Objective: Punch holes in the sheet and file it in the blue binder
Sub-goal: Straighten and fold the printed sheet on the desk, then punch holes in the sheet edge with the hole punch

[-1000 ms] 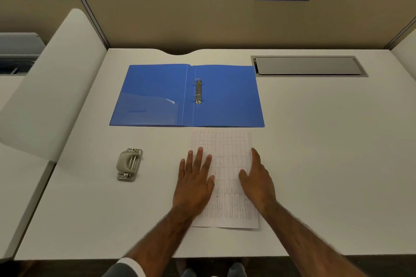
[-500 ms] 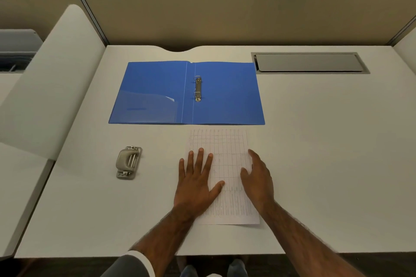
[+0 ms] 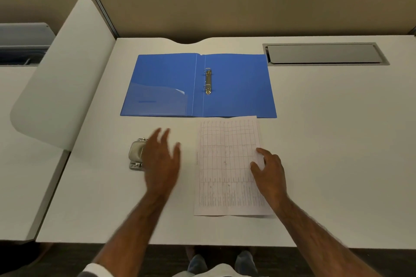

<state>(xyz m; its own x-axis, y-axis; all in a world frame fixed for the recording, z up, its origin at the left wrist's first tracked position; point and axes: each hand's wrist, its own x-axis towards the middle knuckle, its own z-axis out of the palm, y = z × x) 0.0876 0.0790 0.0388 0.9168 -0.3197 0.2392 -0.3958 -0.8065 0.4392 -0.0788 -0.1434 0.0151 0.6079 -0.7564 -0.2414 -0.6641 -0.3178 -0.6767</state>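
Paper sheet printed with a table [image 3: 227, 164] lies flat near the white counter's [image 3: 337, 141] front edge, its far edge touching the open blue plastic ring binder [image 3: 238, 87]. Right hand [image 3: 269, 171] rests spread on its right edge. Left hand [image 3: 161, 159], released and blurred, hovers over the grey metal hole punch [image 3: 135, 153].

One blue binder [image 3: 236, 87], one sheet [image 3: 227, 164], one punch [image 3: 135, 154], two hands.

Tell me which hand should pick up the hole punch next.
Left. The left hand is open and right beside the hole punch, partly covering it. The right hand rests on the sheet, farther from the punch.
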